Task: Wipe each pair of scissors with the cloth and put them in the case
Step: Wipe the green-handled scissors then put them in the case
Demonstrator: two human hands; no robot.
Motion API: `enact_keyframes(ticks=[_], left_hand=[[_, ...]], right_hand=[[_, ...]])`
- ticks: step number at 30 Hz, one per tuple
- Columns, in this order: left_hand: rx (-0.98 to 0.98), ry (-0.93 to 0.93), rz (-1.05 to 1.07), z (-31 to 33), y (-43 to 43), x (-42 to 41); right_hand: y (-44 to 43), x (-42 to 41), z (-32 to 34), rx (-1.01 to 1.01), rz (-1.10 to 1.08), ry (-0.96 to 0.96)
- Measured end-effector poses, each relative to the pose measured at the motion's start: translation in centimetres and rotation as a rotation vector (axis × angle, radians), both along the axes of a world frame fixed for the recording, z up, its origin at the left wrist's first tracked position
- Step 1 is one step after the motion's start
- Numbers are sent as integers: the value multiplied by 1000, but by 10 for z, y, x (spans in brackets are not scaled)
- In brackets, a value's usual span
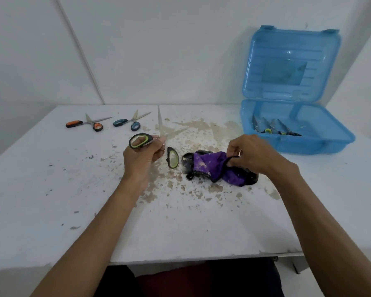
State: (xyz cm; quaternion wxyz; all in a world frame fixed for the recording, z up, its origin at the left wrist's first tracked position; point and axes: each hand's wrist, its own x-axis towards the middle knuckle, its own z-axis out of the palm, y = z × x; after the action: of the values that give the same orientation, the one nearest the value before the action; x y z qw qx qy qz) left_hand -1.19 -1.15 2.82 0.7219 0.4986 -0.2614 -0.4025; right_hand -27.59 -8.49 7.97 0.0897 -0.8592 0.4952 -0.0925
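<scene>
Far left on the tabletop (51, 179) lie the orange-handled scissors (88, 123) and, just beside them, the blue-handled scissors (129, 122), both splayed open and, I'd judge, not yet wiped. Next, the left hand (141, 155) holds the green-handled scissors (148, 138), fingers curled through one handle loop, blades spread wide above the stained middle. The right hand (255, 153) pinches an edge of the purple cloth (210, 166), which lies crumpled on the tabletop. At the far right the blue case (298, 144) stands open with several scissors (274, 127) already inside. I'd guess roughly halfway: three pairs remain.
</scene>
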Motion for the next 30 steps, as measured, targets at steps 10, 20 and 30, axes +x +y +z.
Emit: enact_keyframes(ticks=[10, 20, 30], left_hand=[[-15, 171, -20, 3, 4, 8], [-19, 91, -22, 0, 0, 9], [-23, 92, -9, 2, 2, 9]], right_hand=[[36, 0, 99, 469, 365, -468], [17, 7, 49, 816, 287, -1177], [14, 18, 9, 641, 71, -949]])
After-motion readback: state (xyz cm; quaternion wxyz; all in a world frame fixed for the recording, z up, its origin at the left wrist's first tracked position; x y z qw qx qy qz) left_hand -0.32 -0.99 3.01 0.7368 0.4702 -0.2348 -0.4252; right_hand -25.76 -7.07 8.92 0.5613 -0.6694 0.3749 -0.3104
